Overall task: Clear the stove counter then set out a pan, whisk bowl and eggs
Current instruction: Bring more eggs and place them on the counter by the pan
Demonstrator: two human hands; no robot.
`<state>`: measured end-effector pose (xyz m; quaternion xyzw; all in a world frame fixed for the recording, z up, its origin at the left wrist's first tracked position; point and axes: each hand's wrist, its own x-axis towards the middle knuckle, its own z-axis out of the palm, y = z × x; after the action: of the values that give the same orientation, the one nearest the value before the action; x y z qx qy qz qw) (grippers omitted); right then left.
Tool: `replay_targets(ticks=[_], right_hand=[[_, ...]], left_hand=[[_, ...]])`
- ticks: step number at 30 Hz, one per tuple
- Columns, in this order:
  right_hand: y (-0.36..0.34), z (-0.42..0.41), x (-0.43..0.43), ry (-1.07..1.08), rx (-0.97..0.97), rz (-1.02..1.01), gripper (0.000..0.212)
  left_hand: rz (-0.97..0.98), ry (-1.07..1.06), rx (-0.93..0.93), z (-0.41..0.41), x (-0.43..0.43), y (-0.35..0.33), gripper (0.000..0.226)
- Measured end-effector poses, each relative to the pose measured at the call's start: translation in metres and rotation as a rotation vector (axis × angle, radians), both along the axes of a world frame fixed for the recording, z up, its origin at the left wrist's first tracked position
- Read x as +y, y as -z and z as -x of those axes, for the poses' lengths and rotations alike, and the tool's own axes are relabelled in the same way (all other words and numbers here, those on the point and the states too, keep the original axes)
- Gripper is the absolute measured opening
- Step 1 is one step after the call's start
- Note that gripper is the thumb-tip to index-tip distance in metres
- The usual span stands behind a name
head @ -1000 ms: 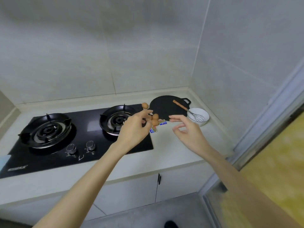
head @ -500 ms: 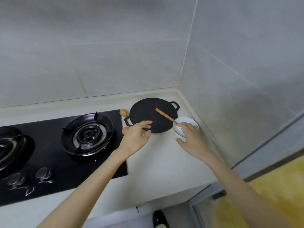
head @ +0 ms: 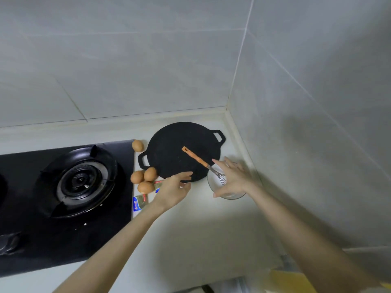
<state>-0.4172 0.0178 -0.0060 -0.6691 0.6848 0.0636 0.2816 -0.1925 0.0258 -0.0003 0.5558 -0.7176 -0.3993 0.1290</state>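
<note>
Left hand (head: 172,191) near pan (head: 175,151); right hand (head: 233,178) seemingly around bowl (head: 229,196).

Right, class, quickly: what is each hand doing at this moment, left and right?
Left hand: open, holding nothing, near the pan.
Right hand: open, spread over the glass bowl.

Black gas hob (head: 63,240) at left, one burner (head: 81,182) fully in view. Small sachets (head: 138,205) (blue and green print) lie just beside its right edge. Grey tiled wall (head: 127,60) behind.
</note>
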Motion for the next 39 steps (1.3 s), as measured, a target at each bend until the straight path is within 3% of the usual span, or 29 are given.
replay_targets(ticks=[7,12,16,32,37,39], right_hand=[[0.012,0.000,-0.001,-0.007,0.084,0.023,0.113],[0.010,-0.001,0.021,0.077,0.120,0.049,0.112],[0.004,-0.001,0.044,0.129,0.222,0.135,0.108],[0.009,0.000,0.101,0.281,0.303,0.229,0.099],[0.008,-0.004,0.103,0.269,0.253,0.258,0.096],[0.005,-0.012,0.102,0.286,0.191,0.342,0.081]], left_hand=[[-0.398,-0.108,0.263,0.035,-0.006,0.008,0.039],[-0.567,-0.140,0.335,0.048,-0.005,0.008,0.059],[-0.610,-0.105,0.347,0.053,0.004,0.007,0.064],[-0.698,0.045,0.338,0.068,0.028,0.011,0.070],[-0.619,0.030,0.365,0.056,0.027,0.009,0.049],[-0.513,-0.013,0.375,0.041,0.025,0.006,0.037]])
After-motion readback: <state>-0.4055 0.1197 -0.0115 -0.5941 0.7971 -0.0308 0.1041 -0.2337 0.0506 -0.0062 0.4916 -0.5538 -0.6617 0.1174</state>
